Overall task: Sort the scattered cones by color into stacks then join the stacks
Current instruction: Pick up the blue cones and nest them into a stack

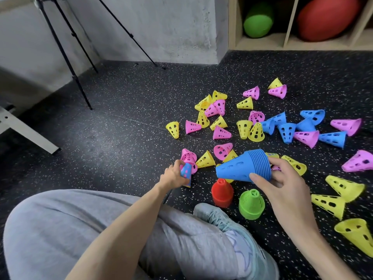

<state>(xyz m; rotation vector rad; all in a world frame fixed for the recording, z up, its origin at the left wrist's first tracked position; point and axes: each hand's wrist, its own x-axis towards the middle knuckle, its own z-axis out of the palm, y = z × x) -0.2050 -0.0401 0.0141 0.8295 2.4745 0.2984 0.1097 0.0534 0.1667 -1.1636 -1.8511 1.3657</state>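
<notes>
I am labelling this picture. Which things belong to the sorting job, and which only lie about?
Job: stack of blue plastic cones; single blue perforated cone; scattered pink, yellow, blue cones.
Idle: black tripod; green ball; red ball.

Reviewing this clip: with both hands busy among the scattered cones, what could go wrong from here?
1. The right hand holds the blue stack tilted sideways, so nested cones might slide apart.
2. The left hand grips a blue cone that seems nested with a pink one, so pink could end up in the blue stack.
3. The red stack and green stack stand just below the hands and could get knocked.
</notes>
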